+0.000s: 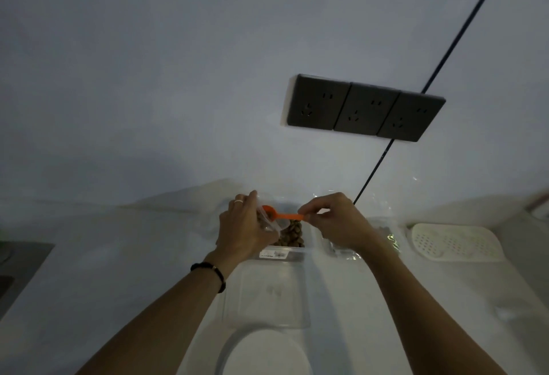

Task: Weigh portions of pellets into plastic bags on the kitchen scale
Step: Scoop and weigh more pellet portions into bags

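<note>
- Wall: pale, fills the far part of the scene; it carries one dark socket panel of three outlets in a row, and one dark cable runs slantwise down behind the panel toward the counter.
- Counter: white; my two forearms reach across it from the near edge.
- Clear lid: one, lying flat on the counter between my forearms, just near of the tub.
- Round white object: one, at the near edge; I cannot tell what it is.
- Perforated white tray: one, at the right.
- Clear tub: one, holding brown pellets; a white label on its near wall carries print too small to read.
- My left hand: curled around one clear plastic bag, held open above the left side of the tub; one ring on a finger, one dark bracelet at the wrist.
- My right hand: thumb and fingertips pinch the handle end of one orange scoop; its bowl lies to the left, at the mouth of the bag, over the tub.
- Second clear packet: one, right of the tub, partly hidden by my right wrist.
</note>
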A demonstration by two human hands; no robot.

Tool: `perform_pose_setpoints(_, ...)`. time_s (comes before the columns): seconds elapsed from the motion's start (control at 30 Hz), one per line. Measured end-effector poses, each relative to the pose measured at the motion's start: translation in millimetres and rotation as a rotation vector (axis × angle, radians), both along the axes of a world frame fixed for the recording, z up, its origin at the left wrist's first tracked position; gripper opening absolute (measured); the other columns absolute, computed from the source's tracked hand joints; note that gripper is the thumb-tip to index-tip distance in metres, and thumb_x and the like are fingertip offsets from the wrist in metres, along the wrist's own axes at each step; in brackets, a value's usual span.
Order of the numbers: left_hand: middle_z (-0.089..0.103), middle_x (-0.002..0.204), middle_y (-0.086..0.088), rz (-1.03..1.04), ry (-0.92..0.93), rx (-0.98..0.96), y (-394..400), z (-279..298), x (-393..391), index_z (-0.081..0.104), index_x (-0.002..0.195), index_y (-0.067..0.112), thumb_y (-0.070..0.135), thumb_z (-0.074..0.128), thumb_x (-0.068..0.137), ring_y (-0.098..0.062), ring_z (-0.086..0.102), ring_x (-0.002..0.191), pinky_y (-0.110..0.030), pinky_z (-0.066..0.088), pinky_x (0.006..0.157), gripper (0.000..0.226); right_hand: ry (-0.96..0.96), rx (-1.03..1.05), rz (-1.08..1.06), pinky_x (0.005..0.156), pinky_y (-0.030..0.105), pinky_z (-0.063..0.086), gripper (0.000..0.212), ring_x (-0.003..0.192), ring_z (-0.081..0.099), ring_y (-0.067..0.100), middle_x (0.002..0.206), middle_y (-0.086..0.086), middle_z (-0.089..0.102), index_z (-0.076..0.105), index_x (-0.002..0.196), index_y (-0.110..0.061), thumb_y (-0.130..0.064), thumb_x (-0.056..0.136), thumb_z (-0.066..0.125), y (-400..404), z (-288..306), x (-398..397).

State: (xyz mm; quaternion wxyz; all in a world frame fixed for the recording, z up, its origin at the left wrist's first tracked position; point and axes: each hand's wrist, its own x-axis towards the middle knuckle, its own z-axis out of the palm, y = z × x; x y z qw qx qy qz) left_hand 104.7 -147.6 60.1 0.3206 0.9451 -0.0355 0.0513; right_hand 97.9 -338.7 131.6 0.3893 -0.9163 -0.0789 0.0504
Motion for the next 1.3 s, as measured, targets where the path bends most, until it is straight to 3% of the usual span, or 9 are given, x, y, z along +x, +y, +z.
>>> perform_pose_setpoints(0.07,0.047,0.117,-0.003,0.007,-0.007,-0.062,2.6,-0.3,-1.0,0.038,0.134,0.015,0.046,0.077,0.067,-0.023,0.048,0.110,-0.035,0.046,0.087,0.083,-0.075,-0.041,0.007,0.061,0.005,0.039,0.020,0.066,0.057,-0.008,0.085,-0.013,0.068,0.077,0.092,-0.019,-0.005,0.087,0.063,1.4,-0.4,0.7)
perform_pose_setpoints(0.17,0.045,0.114,-0.001,0.003,-0.022,-0.081,8.5,-2.8,-1.0,0.039,0.132,0.015,0.046,0.078,0.066,-0.023,0.048,0.108,-0.032,0.043,0.082,0.082,-0.125,-0.004,-0.041,0.061,0.001,0.039,0.020,0.064,0.057,-0.012,0.083,-0.015,0.066,0.077,0.093,-0.018,-0.005,0.088,0.063,-2.1,2.0,-0.2)
perform_pose_setpoints(0.43,0.042,0.132,-0.007,0.002,0.010,-0.091,11.6,-8.7,-3.7,0.029,0.144,0.012,0.044,0.079,0.068,-0.025,0.044,0.121,-0.037,0.042,0.095,0.096,-0.136,-0.018,0.048,0.061,0.005,0.040,0.021,0.066,0.056,-0.010,0.079,-0.018,0.065,0.077,0.091,-0.017,-0.002,0.085,0.064,2.2,-5.6,0.3)
perform_pose_setpoints(0.63,0.046,0.123,-0.005,0.037,-0.009,-0.089,16.1,-9.7,-1.4,0.036,0.137,0.015,0.042,0.080,0.067,-0.026,0.049,0.113,-0.036,0.044,0.089,0.087,-0.173,0.120,-0.197,0.053,0.007,0.040,0.018,0.054,0.055,-0.005,0.075,-0.009,0.068,0.077,0.085,-0.016,-0.002,0.084,0.064,-1.6,-18.1,7.1)
perform_pose_setpoints(0.77,0.043,0.126,-0.005,0.051,0.035,-0.033,26.5,-13.0,-5.3,0.034,0.139,0.014,0.039,0.077,0.070,-0.026,0.045,0.117,-0.036,0.039,0.092,0.085,-0.081,-0.063,-0.293,0.055,0.005,0.040,0.018,0.063,0.059,0.002,0.077,-0.007,0.069,0.077,0.087,-0.016,-0.006,0.085,0.062,-3.3,-36.9,15.2)
perform_pose_setpoints(0.87,0.040,0.132,-0.006,0.056,0.052,-0.002,38.3,-17.0,-6.7,0.027,0.144,0.016,0.042,0.077,0.071,-0.026,0.042,0.121,-0.039,0.039,0.097,0.092,-0.010,-0.276,-0.245,0.069,0.019,0.048,0.023,0.077,0.065,0.015,0.093,0.002,0.073,0.077,0.093,-0.014,-0.007,0.087,0.056,2.3,-58.5,17.8)
perform_pose_setpoints(0.97,0.040,0.132,-0.006,0.061,0.057,0.027,48.2,-18.1,-5.9,0.026,0.143,0.016,0.043,0.076,0.071,-0.025,0.042,0.122,-0.039,0.040,0.097,0.092,0.050,-0.351,-0.187,0.063,0.023,0.049,0.024,0.069,0.064,0.017,0.086,0.005,0.073,0.077,0.090,-0.014,-0.005,0.086,0.054,12.1,-73.7,21.9)
perform_pose_setpoints(1.17,0.034,0.140,-0.006,0.059,0.101,0.045,59.8,-22.3,-6.6,0.020,0.147,0.016,0.043,0.077,0.071,-0.026,0.037,0.128,-0.037,0.034,0.102,0.099,0.254,-0.091,-0.095,0.059,0.016,0.041,0.018,0.059,0.054,0.005,0.068,-0.008,0.065,0.077,0.092,-0.015,-0.005,0.084,0.064,37.7,-82.4,36.6)
perform_pose_setpoints(1.3,0.036,0.138,-0.006,0.057,0.085,0.042,64.5,-23.2,-8.3,0.022,0.146,0.016,0.044,0.077,0.071,-0.025,0.040,0.126,-0.036,0.034,0.099,0.097,0.392,0.124,-0.230,0.041,0.018,0.035,0.023,0.045,0.045,0.010,0.046,-0.006,0.058,0.076,0.077,-0.014,0.006,0.080,0.065,34.7,-83.5,37.0)
